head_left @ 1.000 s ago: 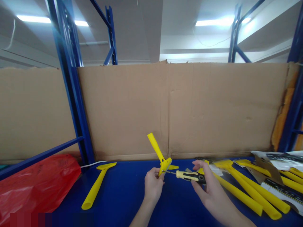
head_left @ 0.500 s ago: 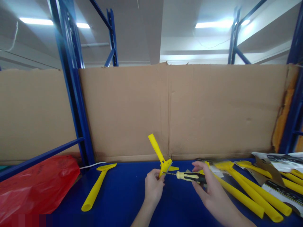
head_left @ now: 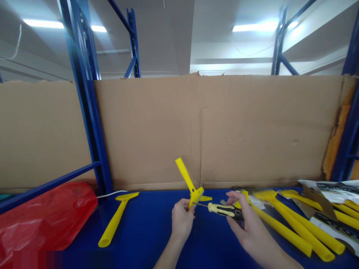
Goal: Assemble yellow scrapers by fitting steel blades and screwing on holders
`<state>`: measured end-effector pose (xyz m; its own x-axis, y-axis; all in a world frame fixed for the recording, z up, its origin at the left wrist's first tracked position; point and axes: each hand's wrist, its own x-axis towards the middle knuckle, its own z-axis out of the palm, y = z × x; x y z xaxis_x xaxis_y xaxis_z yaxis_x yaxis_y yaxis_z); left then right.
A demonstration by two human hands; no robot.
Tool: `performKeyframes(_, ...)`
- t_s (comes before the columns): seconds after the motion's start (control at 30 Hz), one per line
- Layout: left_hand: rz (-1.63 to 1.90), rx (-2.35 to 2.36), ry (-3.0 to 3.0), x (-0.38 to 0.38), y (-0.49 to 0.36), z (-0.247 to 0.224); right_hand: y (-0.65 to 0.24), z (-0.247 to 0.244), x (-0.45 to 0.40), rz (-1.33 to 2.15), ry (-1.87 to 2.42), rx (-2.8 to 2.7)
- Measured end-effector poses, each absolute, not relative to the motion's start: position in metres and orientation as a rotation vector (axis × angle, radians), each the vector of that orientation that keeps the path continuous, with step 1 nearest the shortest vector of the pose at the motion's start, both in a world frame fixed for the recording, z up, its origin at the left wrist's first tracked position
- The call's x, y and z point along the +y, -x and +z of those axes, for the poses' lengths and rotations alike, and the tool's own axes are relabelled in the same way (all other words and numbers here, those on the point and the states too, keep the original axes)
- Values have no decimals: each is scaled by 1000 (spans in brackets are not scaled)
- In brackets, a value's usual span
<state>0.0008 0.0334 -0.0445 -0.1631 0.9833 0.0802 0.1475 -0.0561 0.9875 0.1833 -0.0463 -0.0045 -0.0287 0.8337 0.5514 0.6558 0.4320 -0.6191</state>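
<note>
My left hand [head_left: 182, 218] grips a yellow scraper [head_left: 186, 175] by one end of its wide head, its round handle pointing up and to the left. A thin greyish edge, perhaps a blade, runs along the head. In my right hand [head_left: 246, 224] is a screwdriver [head_left: 224, 210] with a cream and black handle, lying level and held at its rear by the fingers and thumb. Its shaft points left and its tip meets the scraper's head; the exact contact point is too small to make out. Another yellow piece [head_left: 206, 198] lies behind the head, partly hidden.
A similar yellow scraper [head_left: 114, 220] lies on the blue tabletop [head_left: 140, 231] at left, beside a red plastic bag [head_left: 56, 213]. Several yellow scrapers [head_left: 294, 220] and printed packages [head_left: 333, 228] pile up at right. A cardboard wall [head_left: 151, 130] and blue rack posts [head_left: 92, 130] stand behind.
The screwdriver's handle has turned slightly about its length and shifted a little to the left, with the right fingers moving along. The left hand and the scraper are almost still.
</note>
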Motion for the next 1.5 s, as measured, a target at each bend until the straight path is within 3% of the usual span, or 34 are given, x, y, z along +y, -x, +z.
performKeyframes(1.5, 1320, 1443, -1329, 35, -1, -49, -178, -5, -49, 220, 1334, -1660)
